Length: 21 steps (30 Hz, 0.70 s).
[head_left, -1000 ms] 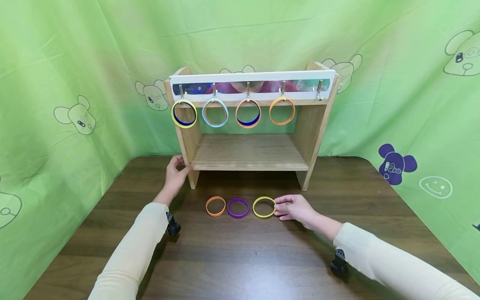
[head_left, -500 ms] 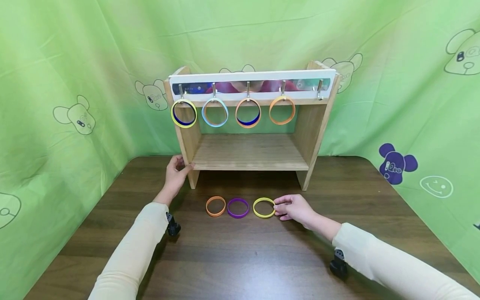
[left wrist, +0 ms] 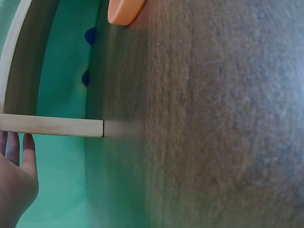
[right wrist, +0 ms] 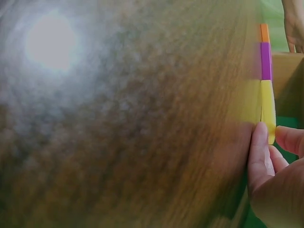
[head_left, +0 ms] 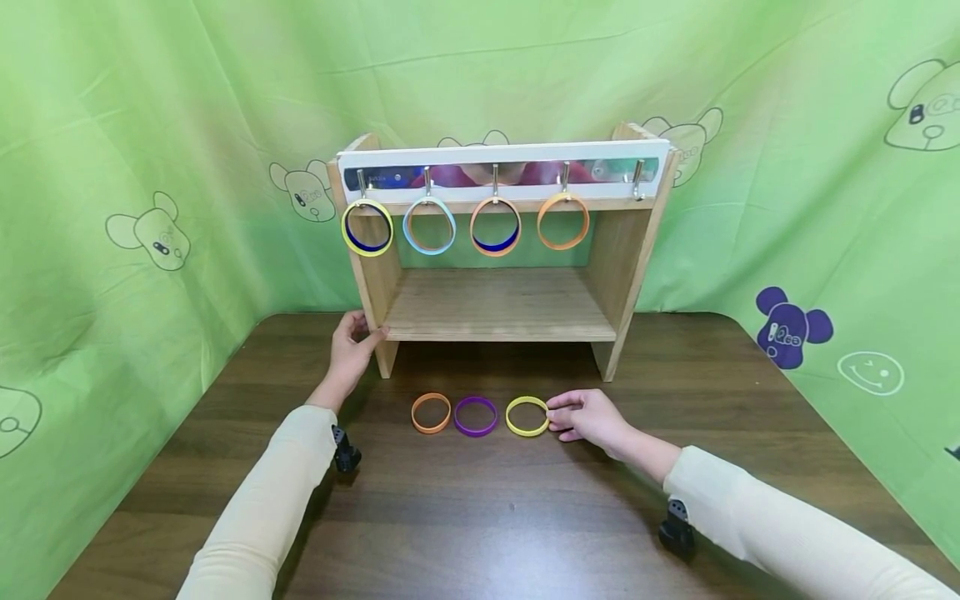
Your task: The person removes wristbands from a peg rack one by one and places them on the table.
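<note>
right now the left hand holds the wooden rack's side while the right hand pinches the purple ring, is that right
Not quite: the right hand pinches the yellow ring, not the purple ring beside it, as the right wrist view shows. The rest stands.

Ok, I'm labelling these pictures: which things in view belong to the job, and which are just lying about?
Likely in the job:
yellow ring, pinched by right hand
wooden rack, held by left hand
hooks
purple ring
orange ring
hung rings

Likely just there:
green curtain
table
black wrist devices
</note>
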Motion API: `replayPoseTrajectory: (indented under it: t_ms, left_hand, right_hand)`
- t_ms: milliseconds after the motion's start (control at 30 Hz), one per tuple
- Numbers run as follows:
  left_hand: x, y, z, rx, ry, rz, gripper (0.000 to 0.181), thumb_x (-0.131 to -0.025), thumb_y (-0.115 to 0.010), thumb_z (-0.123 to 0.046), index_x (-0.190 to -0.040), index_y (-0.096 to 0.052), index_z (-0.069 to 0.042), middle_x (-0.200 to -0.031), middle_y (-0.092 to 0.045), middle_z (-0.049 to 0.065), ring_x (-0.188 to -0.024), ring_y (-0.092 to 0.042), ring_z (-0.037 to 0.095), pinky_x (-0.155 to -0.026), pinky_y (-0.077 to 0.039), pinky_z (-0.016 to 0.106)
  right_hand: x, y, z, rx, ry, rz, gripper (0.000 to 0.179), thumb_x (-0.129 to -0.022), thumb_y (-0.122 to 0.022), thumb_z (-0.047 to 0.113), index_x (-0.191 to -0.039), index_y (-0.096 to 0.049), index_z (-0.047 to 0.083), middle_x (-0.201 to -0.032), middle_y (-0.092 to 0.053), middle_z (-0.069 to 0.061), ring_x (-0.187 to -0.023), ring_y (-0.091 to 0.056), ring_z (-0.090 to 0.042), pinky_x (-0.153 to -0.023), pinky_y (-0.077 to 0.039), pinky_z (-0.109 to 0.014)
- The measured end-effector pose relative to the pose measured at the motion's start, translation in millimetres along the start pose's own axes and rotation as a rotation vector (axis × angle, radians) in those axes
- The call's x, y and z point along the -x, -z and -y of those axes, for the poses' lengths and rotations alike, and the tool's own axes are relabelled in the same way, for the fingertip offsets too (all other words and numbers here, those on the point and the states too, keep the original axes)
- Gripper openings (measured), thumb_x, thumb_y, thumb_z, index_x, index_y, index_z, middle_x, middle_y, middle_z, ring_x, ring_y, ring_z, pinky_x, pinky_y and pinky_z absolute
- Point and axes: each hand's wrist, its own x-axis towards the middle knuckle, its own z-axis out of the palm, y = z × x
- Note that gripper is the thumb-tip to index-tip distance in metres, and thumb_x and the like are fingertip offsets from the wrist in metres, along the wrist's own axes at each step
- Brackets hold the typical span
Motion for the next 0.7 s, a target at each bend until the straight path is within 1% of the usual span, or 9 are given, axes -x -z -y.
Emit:
replayPoseTrajectory:
  t_ms: [233,367,500,700]
  left_hand:
    - [14.9,-2.5,-31.0,-0.023,-0.019,0.006,0.034,-0.087,-0.063,0.007,-0.118,-0.05,0.015,-0.116,-0.053,0.03,-0.101,-0.047,0.024,-0.076,-0.044,0.017]
    - [17.0,-2.9,-33.7,-0.023,-0.02,0.011,0.034,-0.088,-0.063,0.006,-0.118,-0.049,0.015,-0.115,-0.053,0.03,-0.102,-0.047,0.026,-0.076,-0.044,0.017]
    - [16.3,-2.5,-32.0,-0.015,-0.023,0.014,0.033,-0.088,-0.063,0.007,-0.117,-0.05,0.015,-0.114,-0.053,0.03,-0.102,-0.047,0.028,-0.076,-0.044,0.017]
    - [15.0,-1.8,-30.7,-0.001,-0.029,0.01,0.033,-0.087,-0.063,0.008,-0.117,-0.05,0.015,-0.113,-0.053,0.03,-0.105,-0.047,0.035,-0.076,-0.043,0.018]
  right_hand:
    - [-1.7,1,1,0.024,-0.014,-0.024,0.03,-0.091,-0.062,0.0,-0.115,-0.057,-0.017,-0.092,-0.07,-0.018,-0.079,-0.067,-0.017,-0.064,-0.057,-0.031]
    - [-1.7,3,3,0.029,-0.002,-0.034,0.031,-0.091,-0.063,0.0,-0.116,-0.056,-0.017,-0.095,-0.069,-0.021,-0.079,-0.068,-0.019,-0.064,-0.057,-0.032]
    - [-2.6,5,9,0.018,0.017,-0.046,0.034,-0.091,-0.063,-0.001,-0.118,-0.054,-0.018,-0.098,-0.068,-0.023,-0.08,-0.068,-0.02,-0.066,-0.057,-0.033]
    - [-6.5,10,20,-0.016,0.092,-0.062,0.038,-0.091,-0.063,-0.001,-0.122,-0.051,-0.021,-0.1,-0.067,-0.024,-0.083,-0.068,-0.023,-0.068,-0.057,-0.033]
